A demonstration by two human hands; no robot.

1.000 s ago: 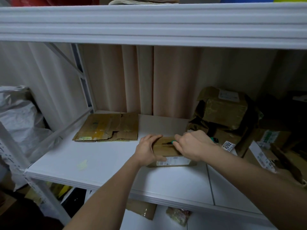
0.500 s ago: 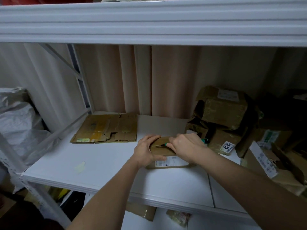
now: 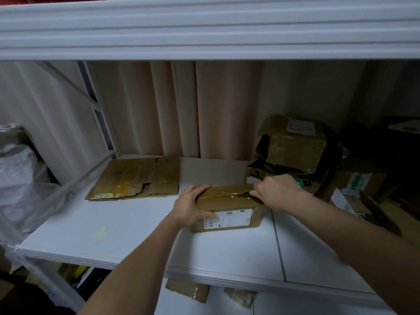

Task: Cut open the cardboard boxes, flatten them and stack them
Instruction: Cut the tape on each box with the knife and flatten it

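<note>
A small taped cardboard box (image 3: pixel 229 202) with a white label on its front sits on the white shelf (image 3: pixel 127 237). My left hand (image 3: pixel 191 205) grips the box's left end, fingers over the top and thumb on the front. My right hand (image 3: pixel 278 192) holds a green-handled cutter (image 3: pixel 247 192), its tip on the clear tape along the top seam near the right end. Flattened cardboard (image 3: pixel 136 177) lies at the back left of the shelf.
A heap of unopened and crumpled boxes (image 3: pixel 295 153) fills the shelf's right side. An upper shelf edge (image 3: pixel 204 28) hangs overhead. A curtain (image 3: pixel 181 105) backs the shelf. White plastic bags (image 3: pixel 18 171) sit at left. Packets (image 3: pixel 188 291) lie on the lower shelf.
My right hand has drawn the cutter rightward along the top seam, from the middle towards the box's right end. My left hand stays on the left end.
</note>
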